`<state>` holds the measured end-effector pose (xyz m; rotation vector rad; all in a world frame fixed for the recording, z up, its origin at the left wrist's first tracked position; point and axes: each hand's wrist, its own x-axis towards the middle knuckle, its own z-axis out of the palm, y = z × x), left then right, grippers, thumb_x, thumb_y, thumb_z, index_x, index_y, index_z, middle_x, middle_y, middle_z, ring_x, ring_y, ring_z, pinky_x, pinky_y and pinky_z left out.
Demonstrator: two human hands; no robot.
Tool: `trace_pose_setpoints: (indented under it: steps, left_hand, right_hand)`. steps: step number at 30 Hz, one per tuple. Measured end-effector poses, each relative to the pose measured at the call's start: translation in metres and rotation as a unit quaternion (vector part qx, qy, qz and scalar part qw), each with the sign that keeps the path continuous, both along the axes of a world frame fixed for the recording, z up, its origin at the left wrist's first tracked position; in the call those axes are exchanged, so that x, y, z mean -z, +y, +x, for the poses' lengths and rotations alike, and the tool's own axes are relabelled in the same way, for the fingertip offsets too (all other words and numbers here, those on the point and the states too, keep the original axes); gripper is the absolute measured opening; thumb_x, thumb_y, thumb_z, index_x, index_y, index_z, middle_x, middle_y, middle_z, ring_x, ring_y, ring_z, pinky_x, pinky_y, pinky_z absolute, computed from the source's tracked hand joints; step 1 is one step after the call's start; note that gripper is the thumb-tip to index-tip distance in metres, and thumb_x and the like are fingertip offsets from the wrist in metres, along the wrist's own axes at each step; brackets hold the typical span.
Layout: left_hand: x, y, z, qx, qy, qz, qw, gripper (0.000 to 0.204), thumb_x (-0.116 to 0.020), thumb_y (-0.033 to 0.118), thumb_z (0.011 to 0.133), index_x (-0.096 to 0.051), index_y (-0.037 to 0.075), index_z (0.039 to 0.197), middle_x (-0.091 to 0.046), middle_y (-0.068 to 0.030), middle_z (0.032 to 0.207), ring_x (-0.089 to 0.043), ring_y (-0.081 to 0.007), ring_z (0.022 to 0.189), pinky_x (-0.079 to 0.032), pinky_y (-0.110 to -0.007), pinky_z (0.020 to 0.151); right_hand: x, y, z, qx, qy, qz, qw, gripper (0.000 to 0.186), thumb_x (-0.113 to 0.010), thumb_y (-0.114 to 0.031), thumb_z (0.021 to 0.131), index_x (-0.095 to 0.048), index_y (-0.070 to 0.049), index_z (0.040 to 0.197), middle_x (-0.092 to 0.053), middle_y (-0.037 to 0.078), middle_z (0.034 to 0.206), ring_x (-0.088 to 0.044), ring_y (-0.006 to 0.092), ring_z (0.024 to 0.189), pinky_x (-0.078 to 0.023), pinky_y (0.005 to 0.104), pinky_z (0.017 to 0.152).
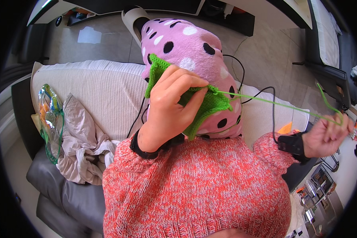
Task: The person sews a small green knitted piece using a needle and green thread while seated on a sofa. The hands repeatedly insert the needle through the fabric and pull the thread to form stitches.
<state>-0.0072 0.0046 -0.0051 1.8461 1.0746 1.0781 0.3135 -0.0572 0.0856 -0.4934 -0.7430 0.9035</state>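
**Green yarn stretches taut from a pink spotted blanket**

A person's hands work well apart. The left hand pinches a green knitted piece resting on the blanket, probably to anchor it against the yarn's pull; whether the fingers hide a tool cannot be told. Well to the blanket's right, the right hand, blurred, appears closed on the yarn, its distance seemingly keeping the strand tight. The blanket's plush bulk likely props the piece within easy reach. Left of the blanket lies a crumpled pale cloth.

Single downward fisheye view from the person's head, close above left hand and right hand.
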Motion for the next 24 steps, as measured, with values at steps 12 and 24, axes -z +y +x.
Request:
trace_pose_setpoints:
  steps: [12, 24]
  left_hand:
    - [-0.005, -0.002, 0.004, -0.009, -0.007, -0.026, 1.000, 0.016, -0.067, -0.008, 0.070, -0.062, 0.002, 0.082, -0.062, -0.0092, 0.084, -0.060, -0.0263, 0.077, -0.047, -0.033, 0.066]
    - [-0.013, -0.001, -0.001, 0.060, 0.067, -0.037, 0.995, 0.019, -0.067, -0.007, 0.072, -0.066, 0.000, 0.090, -0.056, -0.0111, 0.097, -0.057, -0.0258, 0.090, -0.048, -0.033, 0.078]
  right_hand:
    - [0.004, -0.021, 0.069, 0.115, -0.019, -0.002, 0.993, 0.005, -0.049, 0.000, 0.096, -0.048, 0.002, 0.101, -0.038, 0.004, 0.077, -0.035, 0.0071, 0.059, -0.031, 0.0197, 0.049]
    - [0.028, 0.004, 0.075, 0.155, -0.052, -0.070, 0.984, 0.013, -0.051, -0.006, 0.098, -0.054, 0.005, 0.102, -0.037, 0.002, 0.071, -0.036, 0.0100, 0.065, -0.033, 0.0224, 0.053]
